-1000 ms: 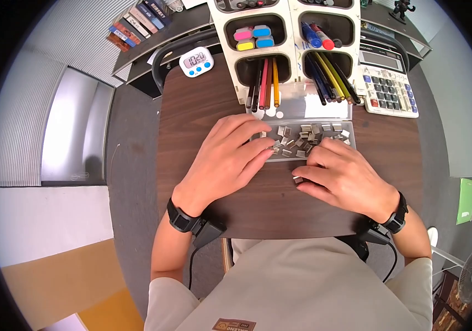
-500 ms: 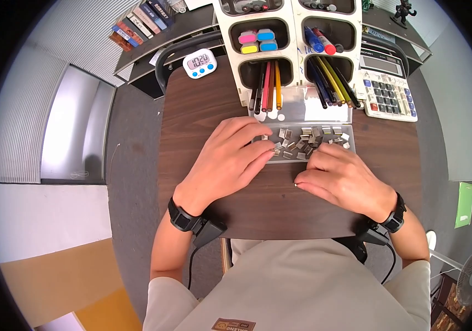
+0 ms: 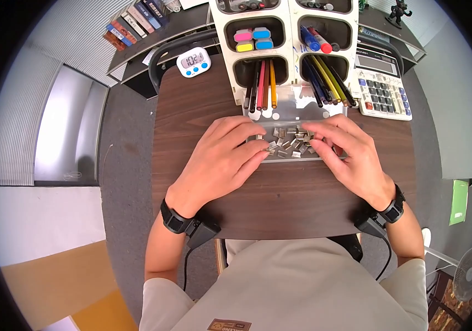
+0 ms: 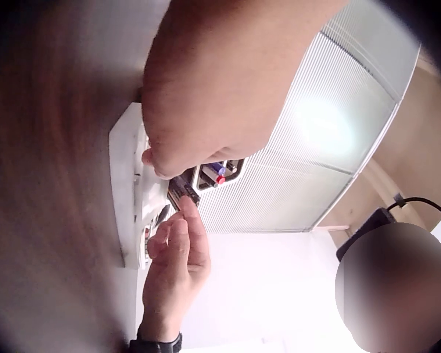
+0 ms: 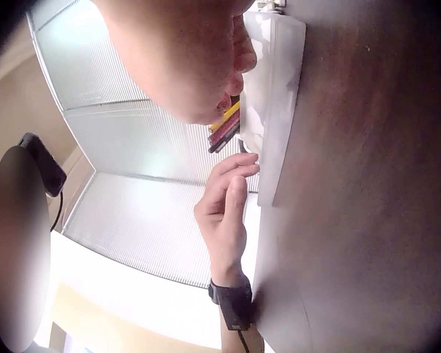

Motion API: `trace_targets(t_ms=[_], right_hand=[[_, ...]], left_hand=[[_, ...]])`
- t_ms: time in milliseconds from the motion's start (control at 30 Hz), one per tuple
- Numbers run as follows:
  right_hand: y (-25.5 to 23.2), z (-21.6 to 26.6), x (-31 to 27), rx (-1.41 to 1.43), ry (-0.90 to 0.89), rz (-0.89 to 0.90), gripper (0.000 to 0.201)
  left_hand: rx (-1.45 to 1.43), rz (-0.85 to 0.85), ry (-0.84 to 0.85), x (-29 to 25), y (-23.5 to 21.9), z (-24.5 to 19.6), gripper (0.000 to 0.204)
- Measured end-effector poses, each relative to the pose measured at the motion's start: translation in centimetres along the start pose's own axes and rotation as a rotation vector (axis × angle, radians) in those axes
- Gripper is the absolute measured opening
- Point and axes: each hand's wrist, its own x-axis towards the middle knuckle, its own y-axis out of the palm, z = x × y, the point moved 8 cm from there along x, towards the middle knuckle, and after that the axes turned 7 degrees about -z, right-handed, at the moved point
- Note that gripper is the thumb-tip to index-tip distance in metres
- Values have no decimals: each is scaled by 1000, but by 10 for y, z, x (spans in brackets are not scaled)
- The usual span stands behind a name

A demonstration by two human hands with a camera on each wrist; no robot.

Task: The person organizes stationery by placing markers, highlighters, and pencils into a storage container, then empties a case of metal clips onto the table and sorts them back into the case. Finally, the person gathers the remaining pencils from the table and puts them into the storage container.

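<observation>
A shallow clear plastic box [image 3: 283, 160] lies on the table, holding several small silver metal clips [image 3: 286, 144]. My left hand [image 3: 214, 157] is at the box's left end, its relaxed fingertips over the rim and the thumb by the front left corner. Above the right part of the box is my right hand [image 3: 352, 154], index finger and thumb spread apart over the clips. No clip shows between those fingertips. The right wrist view shows the left hand [image 5: 226, 213] beside the end of the box. The right hand hides the box's right end.
Behind the box stands a white organizer [image 3: 293, 49] with pens and highlighters; the box's clear lid [image 3: 324, 113] reaches its base. A timer [image 3: 194, 62] is at the back left, a calculator [image 3: 384, 91] at the back right. Both wrists wear black straps with cameras.
The right hand has moved up from in front of the box to over its right part, and its thumb and index finger have parted. The small clip once at its fingertips no longer shows there.
</observation>
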Motion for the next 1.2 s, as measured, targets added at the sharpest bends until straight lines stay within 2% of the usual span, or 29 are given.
trace_targets(t_ms=[67, 133, 267, 333, 367, 400, 433, 467, 500, 533, 567, 633, 667, 733, 767, 867, 1000, 1200], right_hand=[[-2, -4, 0, -14, -6, 9, 21], [0, -2, -1, 5, -96, 57, 19], [-7, -3, -1, 43, -177, 23, 13], [-10, -1, -4, 55, -172, 115, 8], [-18, 4, -2, 107, -223, 44, 15], [-26, -1, -1, 98, -225, 28, 15], [-37, -4, -2, 88, -273, 21, 24], [-44, -3, -3, 77, -322, 16, 32], [-54, -1, 1, 66, -310, -75, 44], [-62, -11, 2, 92, -220, -65, 41], [-67, -26, 4, 109, 2, -22, 40], [-73, -52, 1, 114, 391, 85, 37], [-76, -53, 2, 112, 374, 83, 37], [-70, -73, -4, 57, 520, 166, 35], [-67, -81, -5, 51, 513, 212, 30], [-60, -77, -4, 49, 531, 152, 24], [-44, -88, -8, 130, 568, 194, 31], [-42, -103, -9, 213, 642, 230, 22]], left_hand=[[-5, 5, 4, 1, 1, 0, 18], [12, 8, -6, 2, 0, 0, 17], [7, -38, -9, 6, -4, 3, 14], [13, -84, -103, 5, -11, 13, 10], [10, -80, -86, 4, -10, 12, 10], [5, -109, -154, 3, -11, 19, 8], [0, -140, -222, 1, -12, 26, 7], [1, -143, -206, 1, -10, 29, 7], [3, -162, -234, -1, -9, 34, 6], [5, -183, -264, -3, -10, 38, 6], [11, -194, -256, -3, -10, 38, 6], [-54, -140, -446, -10, -5, 51, 9], [-46, -153, -440, -11, -5, 53, 9], [-48, -180, -473, -13, -3, 60, 12], [-39, -174, -473, -13, -3, 61, 16], [-88, -192, -436, -12, 2, 63, 20], [-132, -177, -439, -12, 6, 60, 24], [-226, -121, -500, -16, 12, 68, 20]])
